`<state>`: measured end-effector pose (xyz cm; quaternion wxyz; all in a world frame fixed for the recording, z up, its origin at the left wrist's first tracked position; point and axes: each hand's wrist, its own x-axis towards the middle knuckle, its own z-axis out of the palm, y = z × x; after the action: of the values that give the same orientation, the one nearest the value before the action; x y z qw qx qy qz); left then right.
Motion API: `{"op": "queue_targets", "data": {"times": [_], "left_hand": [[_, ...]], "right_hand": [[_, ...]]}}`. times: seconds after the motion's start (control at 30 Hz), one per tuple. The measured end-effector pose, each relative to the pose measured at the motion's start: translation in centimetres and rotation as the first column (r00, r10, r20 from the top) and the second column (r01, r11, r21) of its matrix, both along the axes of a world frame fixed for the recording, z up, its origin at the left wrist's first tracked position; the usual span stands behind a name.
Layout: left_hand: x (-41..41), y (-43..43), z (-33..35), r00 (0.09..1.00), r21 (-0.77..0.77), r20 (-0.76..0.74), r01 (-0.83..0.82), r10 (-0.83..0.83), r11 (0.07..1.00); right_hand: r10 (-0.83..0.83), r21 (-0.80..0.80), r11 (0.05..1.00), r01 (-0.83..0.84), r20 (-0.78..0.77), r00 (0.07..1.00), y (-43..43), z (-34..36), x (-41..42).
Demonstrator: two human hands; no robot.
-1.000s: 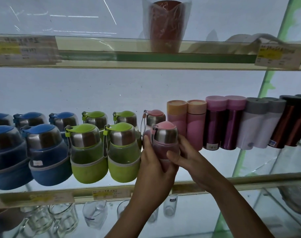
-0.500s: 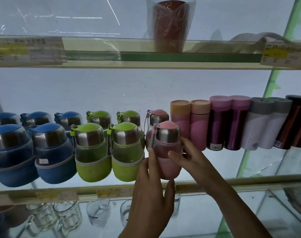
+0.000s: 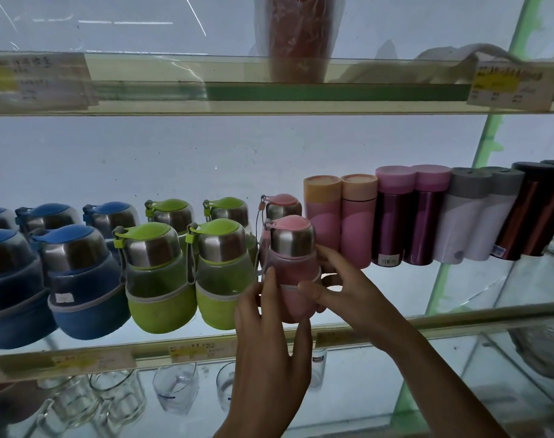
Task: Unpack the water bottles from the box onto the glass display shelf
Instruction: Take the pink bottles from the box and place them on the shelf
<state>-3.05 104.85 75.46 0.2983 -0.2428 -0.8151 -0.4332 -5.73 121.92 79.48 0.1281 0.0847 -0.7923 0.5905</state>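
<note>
Pink steel-capped water bottle (image 3: 293,273) sits at front of glass display shelf (image 3: 459,318), beside green steel-capped bottle (image 3: 220,279); right hand (image 3: 348,292) pinches it; left hand (image 3: 269,339) steadies it with straight fingers; hasty release risks toppling it over the edge.

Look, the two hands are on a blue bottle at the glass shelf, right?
No, it is a pink bottle, not a blue one. The head view shows the left hand and the right hand on it at the glass shelf, beside the green bottles.
</note>
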Motion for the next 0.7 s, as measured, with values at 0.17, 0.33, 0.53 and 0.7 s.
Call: {"op": "queue_targets", "data": {"times": [0.17, 0.33, 0.53, 0.7], "left_hand": [[0.17, 0.03, -0.10, 1.000, 0.016, -0.005, 0.008, -0.008, 1.000], [0.40, -0.23, -0.07, 1.000, 0.028, 0.010, 0.018, -0.018, 0.999], [0.60, 0.10, 0.23, 1.000, 0.042, 0.024, 0.004, -0.005, 0.999], [0.88, 0.30, 0.44, 1.000, 0.069, 0.005, -0.006, 0.006, 0.998]], "right_hand": [[0.014, 0.065, 0.998, -0.013, -0.016, 1.000, 0.12, -0.11, 0.29], [0.029, 0.083, 0.996, -0.029, -0.001, 1.000, -0.14, -0.11, 0.39], [0.005, 0.134, 0.991, -0.004, -0.011, 1.000, -0.15, -0.38, 0.40], [0.009, 0.130, 0.992, -0.003, -0.042, 0.999, -0.22, -0.28, 0.55]]}}
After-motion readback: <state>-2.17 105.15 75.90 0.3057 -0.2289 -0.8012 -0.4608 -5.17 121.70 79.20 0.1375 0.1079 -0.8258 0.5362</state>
